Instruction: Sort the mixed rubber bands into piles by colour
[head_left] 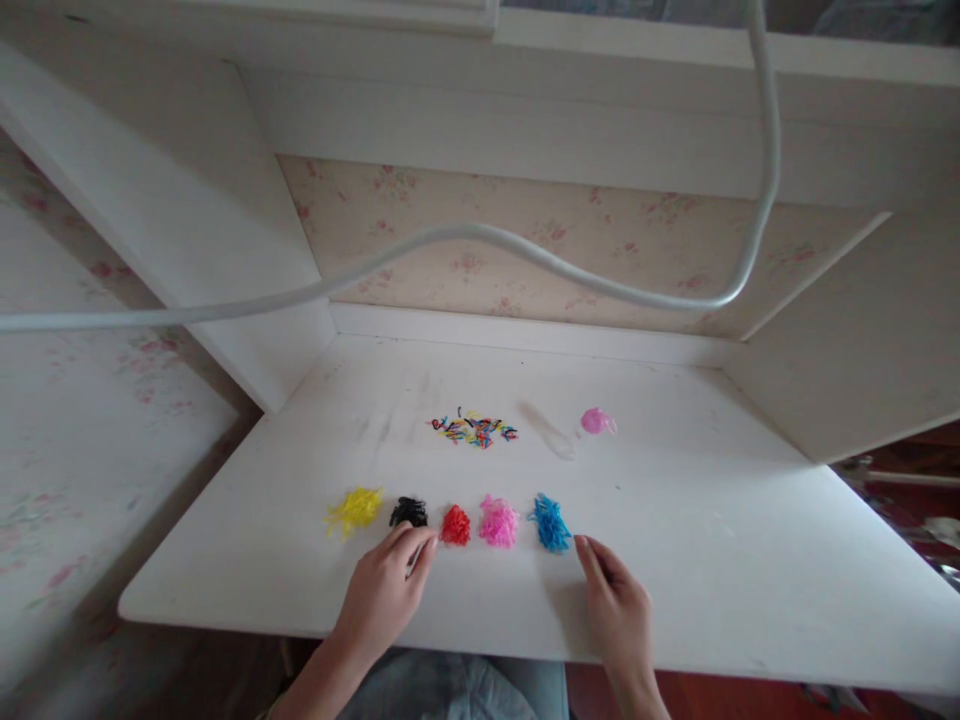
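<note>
My left hand (388,585) is closed in a pinch at the front of the black pile (408,511), its fingertips close to the red pile (455,526). Anything between those fingers is too small to make out. Just right of the blue pile (551,523), my right hand (616,600) is also pinched, its contents hidden. The piles look like small rubber bands. A yellow pile (356,509) lies at the left of the row and a pink pile (499,521) sits between red and blue. Behind the row lies a loose mixed-colour heap (480,430).
A pink rounded object (597,421) and a clear, flat strip-like item (557,440) lie farther back on the white desk (675,540). A white cable (480,232) crosses in front of the view. Side panels (847,330) and a back ledge (525,337) bound the desk.
</note>
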